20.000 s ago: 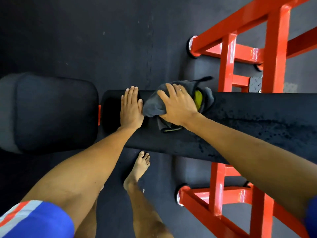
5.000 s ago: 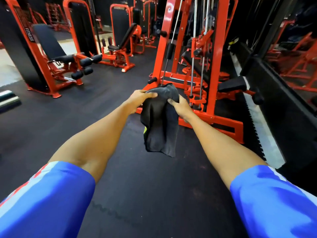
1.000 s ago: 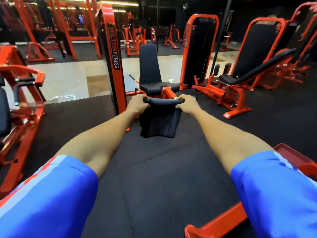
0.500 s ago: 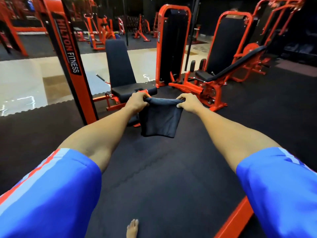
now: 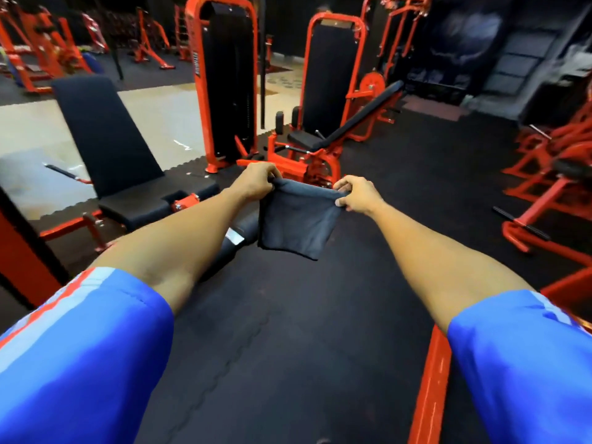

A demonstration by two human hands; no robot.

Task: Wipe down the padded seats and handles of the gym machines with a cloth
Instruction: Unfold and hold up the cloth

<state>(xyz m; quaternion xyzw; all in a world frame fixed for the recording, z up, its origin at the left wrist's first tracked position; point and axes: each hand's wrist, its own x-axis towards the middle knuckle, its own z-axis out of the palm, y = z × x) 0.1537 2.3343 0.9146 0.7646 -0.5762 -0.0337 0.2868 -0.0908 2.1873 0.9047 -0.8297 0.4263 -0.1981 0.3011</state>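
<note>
1 dark grey folded cloth (image 5: 296,216), held in mid-air at scene centre above the black rubber floor mat (image 5: 288,331), not resting on any machine. Its top edge is stretched between 2 hands and the rest hangs as a rough square.

Left hand (image 5: 256,184): fingers curled, pinching the cloth's top left corner. Right hand (image 5: 360,193): thumb and curled fingers pinching the top right corner. Both arms are out straight. 2 blue short sleeves at the near edge: left sleeve (image 5: 80,354) has red and pale stripes, right sleeve (image 5: 525,363) has a pale stripe.

Left of the cloth, slightly farther: 1 red-framed seat machine with 1 tall black padded backrest (image 5: 105,136) tilted back and 1 flat black seat pad (image 5: 137,206) below it. 1 black cylindrical roller pad (image 5: 237,232) shows under the left forearm, next to the cloth's left edge; can't tell if they touch.

Farther out: 1 red-framed upright weight stack tower (image 5: 229,81). Right of it is 1 red machine with a black upright panel (image 5: 330,84), 1 long black reclined pad (image 5: 362,113) and 2 small black upright rollers (image 5: 279,122).

Near right: 1 red steel floor beam (image 5: 429,386). Far left: a strip of pale tiled floor (image 5: 153,113). There are more red frames at far left and right, too blurred to count.
</note>
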